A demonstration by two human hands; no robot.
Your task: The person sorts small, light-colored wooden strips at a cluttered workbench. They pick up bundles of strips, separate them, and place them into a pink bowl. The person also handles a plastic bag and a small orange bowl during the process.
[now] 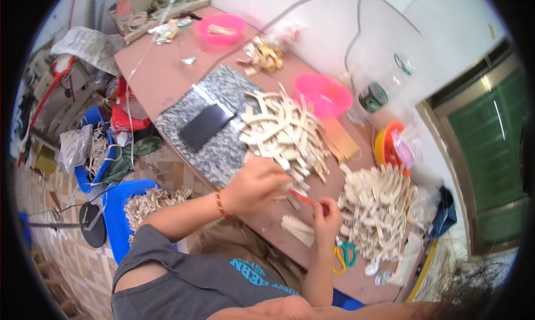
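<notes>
My left hand (261, 185), with a red bracelet on its wrist, is closed over the table edge. What its fingers hold is hidden. My right hand (327, 215) is closed in a pinch on a narrow red strip (301, 197), which stretches toward the left fingertips. Beyond the left hand lies a loose pile of cream-coloured strips (284, 128), partly on a speckled stone slab (209, 91). A second, denser heap of cream strips (376, 211) is right of my right hand. Between and below the hands lies a small flat bundle of strips (298, 230).
Scissors (344, 256) with green and yellow handles lie beside my right wrist. A dark phone (207, 128) rests on the slab. Pink bowls (323, 94) and an orange container (384, 144) stand farther back. Left on the floor is a blue bin (116, 220) with strip pieces.
</notes>
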